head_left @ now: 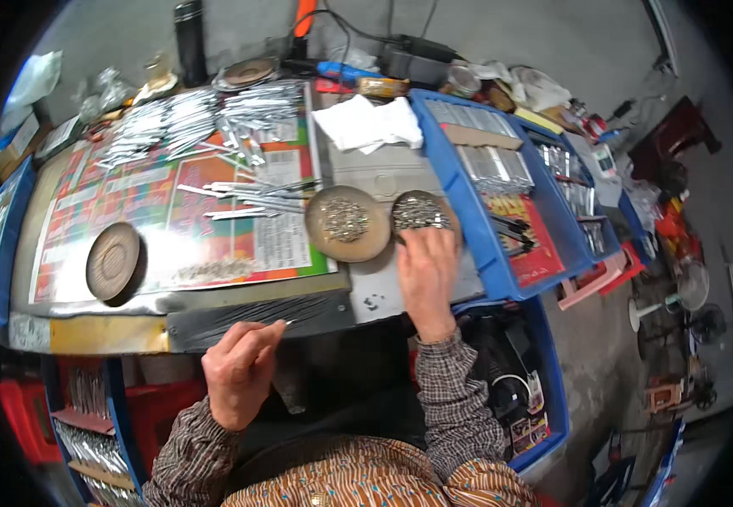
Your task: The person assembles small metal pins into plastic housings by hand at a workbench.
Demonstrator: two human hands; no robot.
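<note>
small metal pieces point(417, 211) fill a round brown dish point(455, 221) on the grey bench top, just right of a second round dish point(348, 224) that holds a like heap in its middle. the person's right hand point(426, 275) lies palm down over the near rim of the right-hand dish, wrist straight, forearm in a checked sleeve point(455, 406) running back toward the body; the fingers reach forward close together with their tips in the heap, and i cannot tell whether they pinch a piece. the left hand point(238, 372) sits lower, near the front edge of the bench, knuckles up and bent at the wrist, with thumb and forefinger closed on a thin silvery strip point(284, 323) that pokes out to the right over a dark ribbed mat point(248, 317). behind the hands a bright printed sheet point(155, 211) covers the left part of the bench, with loose silvery strips point(248, 198) scattered on it and more laid in rows point(189, 118) at its far side. a round wooden disc point(113, 260) rests near the sheet's front left corner, well apart from either hand. a blue tray point(476, 220) stands just right of the dishes, holding flat packets. white cloth point(366, 125) lies crumpled beyond the dishes.
</note>
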